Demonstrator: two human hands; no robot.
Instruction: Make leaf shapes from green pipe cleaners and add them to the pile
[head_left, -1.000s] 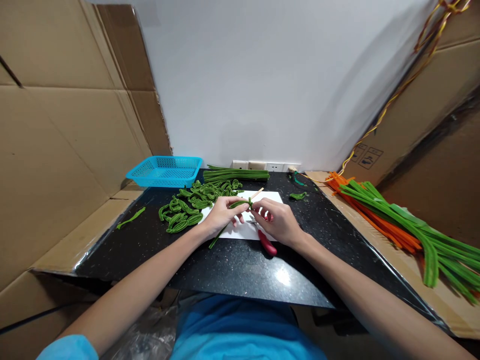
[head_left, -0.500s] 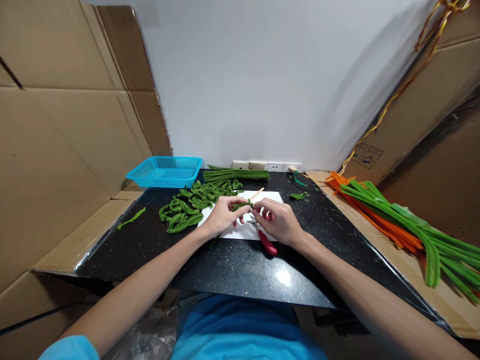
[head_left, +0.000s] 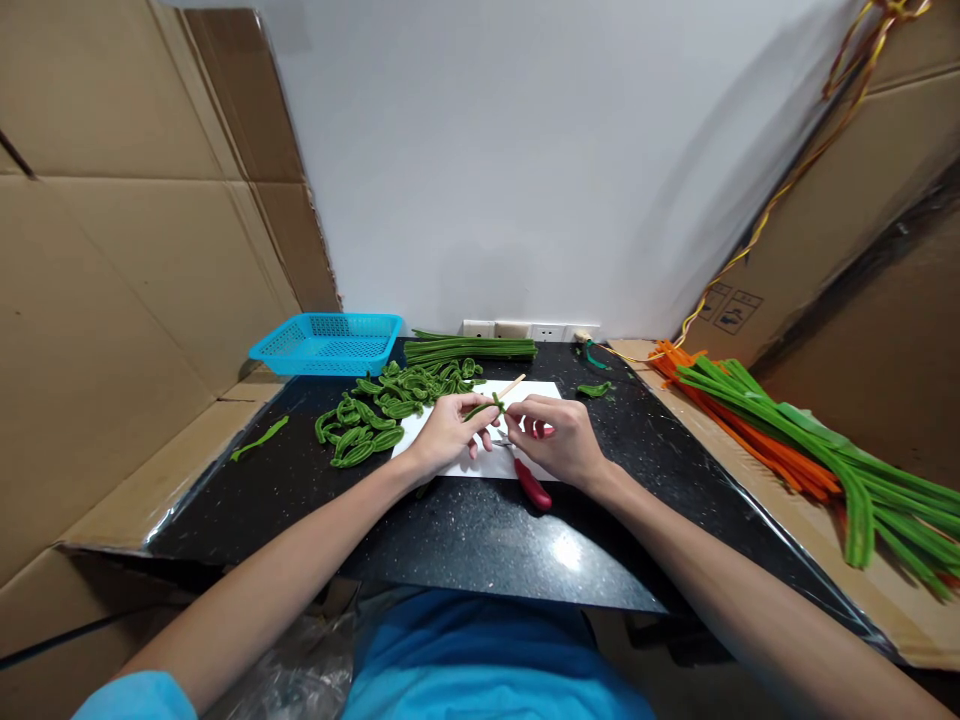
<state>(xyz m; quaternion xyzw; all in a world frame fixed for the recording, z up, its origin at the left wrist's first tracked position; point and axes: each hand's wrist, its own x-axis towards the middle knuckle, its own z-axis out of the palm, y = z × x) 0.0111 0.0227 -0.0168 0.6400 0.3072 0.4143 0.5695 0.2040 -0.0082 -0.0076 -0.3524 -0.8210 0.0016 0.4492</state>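
Over a white sheet of paper, my left hand pinches a bent green pipe cleaner between thumb and fingers. My right hand is closed at the same piece, its fingertips pressed to the right end. Most of that piece is hidden by fingers. A pair of red-handled pliers or cutters lies beneath my right hand; one handle pokes out towards me. Just beyond the fingertips a thin wooden stick shows. Left of my left hand lies a pile of looped green pipe cleaners.
A blue basket stands at the back left, beside a bundle of straight green pipe cleaners. Orange and bright green strips lie on cardboard at right. One leaf-shaped loop and a green strip lie apart.
My right fingertips have shifted slightly apart from the left ones at the pipe cleaner. The whole view has drifted a little; the other things lie as before.
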